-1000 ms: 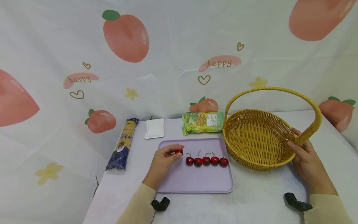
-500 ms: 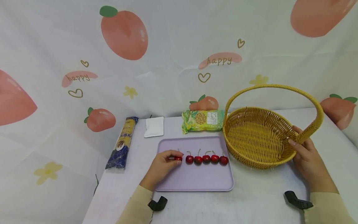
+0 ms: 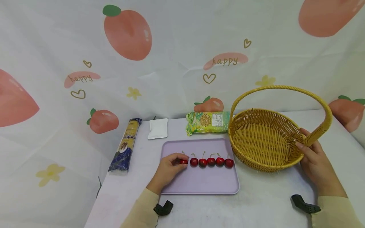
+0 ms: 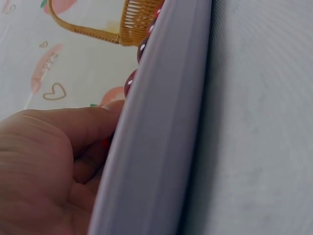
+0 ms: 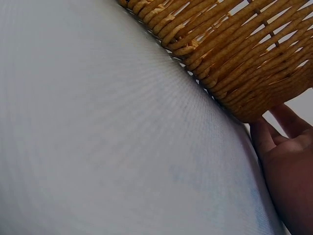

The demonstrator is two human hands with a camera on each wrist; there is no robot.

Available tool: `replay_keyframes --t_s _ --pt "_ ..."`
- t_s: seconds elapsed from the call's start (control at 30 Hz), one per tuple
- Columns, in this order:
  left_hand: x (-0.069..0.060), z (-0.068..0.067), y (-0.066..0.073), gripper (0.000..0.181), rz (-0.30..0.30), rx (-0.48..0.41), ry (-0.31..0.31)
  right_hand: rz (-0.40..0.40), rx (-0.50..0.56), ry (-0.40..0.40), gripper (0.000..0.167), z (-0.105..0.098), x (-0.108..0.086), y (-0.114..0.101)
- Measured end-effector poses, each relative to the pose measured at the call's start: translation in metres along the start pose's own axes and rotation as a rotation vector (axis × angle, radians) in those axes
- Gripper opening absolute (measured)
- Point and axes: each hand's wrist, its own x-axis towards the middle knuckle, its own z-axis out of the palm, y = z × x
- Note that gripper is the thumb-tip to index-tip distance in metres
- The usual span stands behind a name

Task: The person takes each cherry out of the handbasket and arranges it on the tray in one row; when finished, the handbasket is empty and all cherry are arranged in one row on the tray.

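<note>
My left hand pinches a red cherry between thumb and fingers at the left end of a row on the lilac tray. To its right on the tray lie several more cherries, stems pointing away from me. In the left wrist view the tray's side wall hides most of the pinched cherry. On the right, my right hand grips the rim of the yellow wicker basket beside the foot of its handle, thumb on the inside. No item shows inside the basket.
Behind the tray lie a green and yellow snack packet and a small white packet. A long blue and yellow packet rests at the table's left side. A printed cloth hangs behind the table.
My left hand has lowered the cherry slightly toward me, level with the row on the tray. My right hand stays on the basket rim, and the basket keeps its place.
</note>
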Motion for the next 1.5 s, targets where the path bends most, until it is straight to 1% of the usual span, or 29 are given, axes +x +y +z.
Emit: replay_keyframes --t_s 0.17,0.3,0.57,0.8,0.9,1.13,1.2,1.33,1.43,1.5 --pt "-0.0005 0.0014 0.0009 0.020 0.013 0.015 0.011 -0.005 0.003 -0.010 0.059 0.0004 0.0007 0.0001" --pt "0.0001 0.0017 0.0004 0.022 0.016 0.019 0.007 -0.010 -0.012 -0.008 0.059 0.0009 0.0014 -0.0003" --pt "0.0002 0.0024 -0.0005 0.023 0.015 0.031 0.009 -0.011 0.004 -0.016 0.059 -0.0002 0.0005 0.0007" --pt "0.0010 0.0028 -0.0028 0.024 0.004 0.027 -0.006 0.003 -0.024 -0.010 0.060 0.0000 0.0010 -0.0006" --pt "0.0015 0.0026 -0.0045 0.024 0.017 0.022 -0.010 0.001 -0.019 -0.014 0.060 0.0001 0.0008 -0.0002" --pt "0.0021 -0.0001 -0.0062 0.026 0.087 0.015 -0.011 -0.011 0.020 -0.015 0.059 0.0004 0.0008 0.0001" --pt "0.0023 -0.0006 -0.0071 0.028 0.098 0.021 -0.006 -0.008 0.012 -0.006 0.059 0.0006 0.0009 -0.0003" --pt "0.0018 -0.0010 -0.0068 0.035 0.111 0.073 0.023 -0.004 0.011 -0.008 0.059 0.0010 0.0008 -0.0003" --pt "0.0010 -0.0012 -0.0041 0.040 0.101 0.133 0.059 -0.002 0.003 -0.009 0.059 0.0011 0.0007 -0.0003" --pt "0.0004 -0.0014 -0.0025 0.042 0.085 0.156 0.079 -0.002 0.001 -0.010 0.059 0.0010 0.0007 -0.0001"
